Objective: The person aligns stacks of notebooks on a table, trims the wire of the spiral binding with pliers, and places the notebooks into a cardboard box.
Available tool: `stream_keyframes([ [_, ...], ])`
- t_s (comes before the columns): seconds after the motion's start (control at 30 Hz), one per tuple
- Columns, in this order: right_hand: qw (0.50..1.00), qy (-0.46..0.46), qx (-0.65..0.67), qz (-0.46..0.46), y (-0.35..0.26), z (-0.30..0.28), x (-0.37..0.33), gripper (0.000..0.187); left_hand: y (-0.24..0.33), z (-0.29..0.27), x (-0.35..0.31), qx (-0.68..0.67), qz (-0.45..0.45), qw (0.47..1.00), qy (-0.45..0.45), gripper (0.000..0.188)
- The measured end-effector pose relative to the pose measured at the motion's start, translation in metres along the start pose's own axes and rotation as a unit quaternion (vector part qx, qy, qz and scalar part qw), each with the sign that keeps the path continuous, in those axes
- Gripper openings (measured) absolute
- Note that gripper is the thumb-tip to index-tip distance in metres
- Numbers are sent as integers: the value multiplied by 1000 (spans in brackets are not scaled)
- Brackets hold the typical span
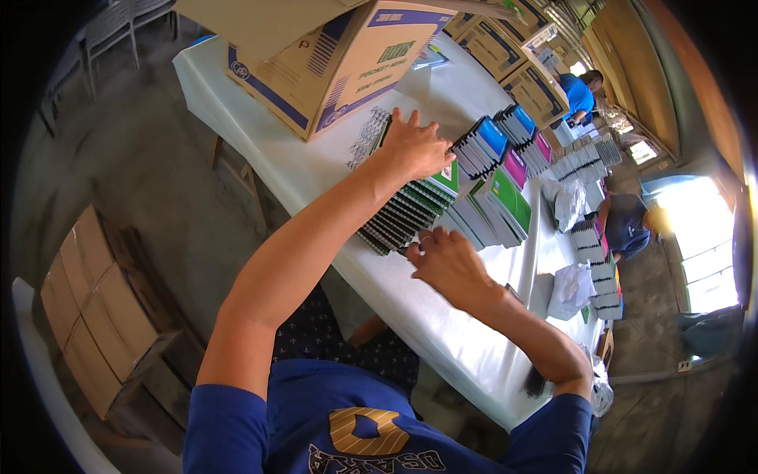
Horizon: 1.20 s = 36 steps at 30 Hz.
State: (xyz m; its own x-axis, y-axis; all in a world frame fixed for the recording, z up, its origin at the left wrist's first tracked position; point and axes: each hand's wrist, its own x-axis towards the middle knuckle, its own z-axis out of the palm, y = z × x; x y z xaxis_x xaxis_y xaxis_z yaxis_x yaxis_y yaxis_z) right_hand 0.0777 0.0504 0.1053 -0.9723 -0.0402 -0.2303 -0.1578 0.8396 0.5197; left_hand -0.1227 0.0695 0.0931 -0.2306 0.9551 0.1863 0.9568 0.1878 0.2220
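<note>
A thick stack of spiral-bound notebooks (407, 212) with black coils and green covers lies on the white-covered table in front of me. Over its far end reaches my left hand (420, 147), open, its fingers spread across the notebooks' upper edges. My right hand (454, 265) is at the near end of the same stack, fingers bent but apart, fingertips close to the coils; whether they touch is unclear. Just right of the stack stand more notebooks with green covers (509, 204). Loose wire coils (368, 136) lie beyond my left hand.
A large open carton (355, 67) stands on the table (442, 316) at the far left. Blue-covered notebooks (482, 146), plastic bags (570, 291) and further stacks line the right side. Cartons (99, 308) sit on the floor at left. Two people (628, 225) are at the right.
</note>
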Motion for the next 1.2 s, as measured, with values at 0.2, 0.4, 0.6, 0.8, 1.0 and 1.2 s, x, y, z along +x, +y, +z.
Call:
stream_keyframes([
  [0.2,986,111,-65,-103,32,-8,-15,32,3,0,-2,-4,17,1000,21,46],
  [0.4,978,174,-25,-110,32,-2,-7,26,2,0,-2,0,11,1000,18,46],
  [0.6,977,138,-69,-148,35,0,7,27,2,4,-4,-6,7,999,51,46],
  [0.8,977,80,-78,-183,38,-21,14,25,1,5,-4,-8,9,998,55,46],
  [1.0,979,75,-69,-176,39,-13,17,22,3,6,-4,-2,10,998,66,45],
  [1.2,975,77,-60,-198,41,-15,18,27,3,5,-2,4,9,999,48,46],
])
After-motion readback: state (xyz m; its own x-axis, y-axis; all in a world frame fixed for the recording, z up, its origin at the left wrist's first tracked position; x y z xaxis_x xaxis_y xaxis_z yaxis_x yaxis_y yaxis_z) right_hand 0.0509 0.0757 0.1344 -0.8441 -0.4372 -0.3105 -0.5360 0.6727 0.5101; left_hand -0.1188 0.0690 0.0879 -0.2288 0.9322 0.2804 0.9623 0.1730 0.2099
